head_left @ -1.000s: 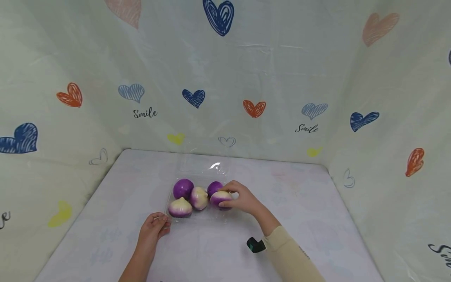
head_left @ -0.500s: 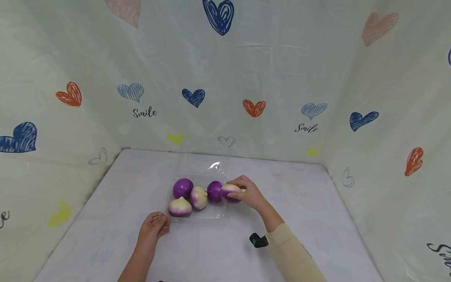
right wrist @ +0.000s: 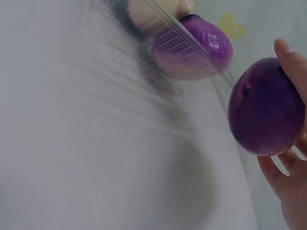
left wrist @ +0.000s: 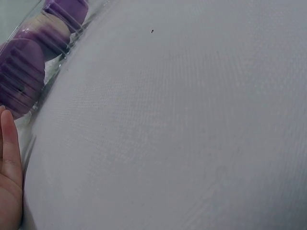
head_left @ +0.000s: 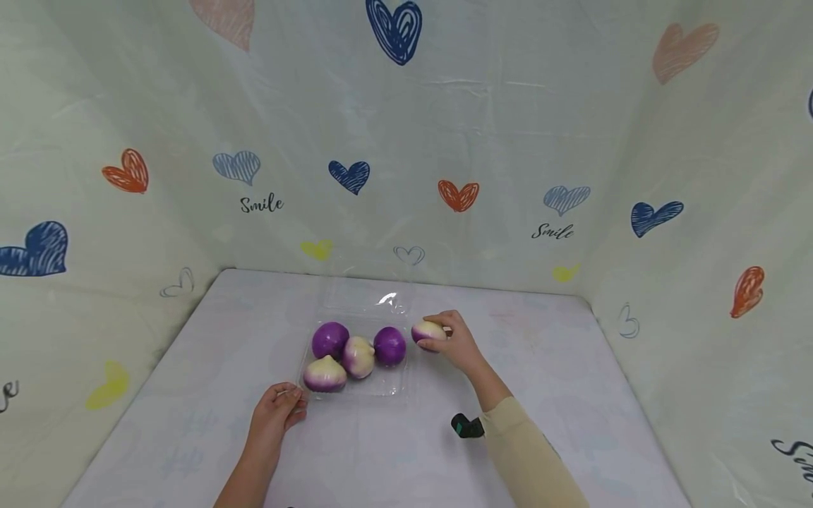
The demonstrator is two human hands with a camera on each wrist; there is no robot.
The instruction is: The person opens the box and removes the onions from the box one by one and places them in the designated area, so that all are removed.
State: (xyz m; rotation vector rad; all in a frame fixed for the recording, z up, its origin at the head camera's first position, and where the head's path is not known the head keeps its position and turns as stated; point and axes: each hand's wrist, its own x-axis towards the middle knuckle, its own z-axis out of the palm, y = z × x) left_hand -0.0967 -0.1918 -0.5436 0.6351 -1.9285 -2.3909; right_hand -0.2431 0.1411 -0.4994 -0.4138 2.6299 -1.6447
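Note:
My right hand (head_left: 459,346) grips a purple-and-white onion (head_left: 429,334) between thumb and fingers, just right of a clear plastic box (head_left: 385,390). The right wrist view shows the held onion (right wrist: 266,108) from its purple root end, raised over the table with a shadow below. Inside the box lie a purple onion (head_left: 330,340) at the back left, another purple one (head_left: 389,346) at the right and pale-topped ones (head_left: 325,374) between and in front. At the front left corner my left hand (head_left: 277,409) pinches the box's edge, its fingertips (left wrist: 7,120) close to the wall.
The box's transparent lid (head_left: 365,293) stands open at the back. A black object (head_left: 467,426) sits by the right sleeve (head_left: 524,451). Behind the white table (head_left: 540,367) hangs a heart-patterned curtain (head_left: 406,127).
My right hand has lifted the onion out of the box's right side and carried it rightward and back, past the rim. The left hand has stayed at the corner.

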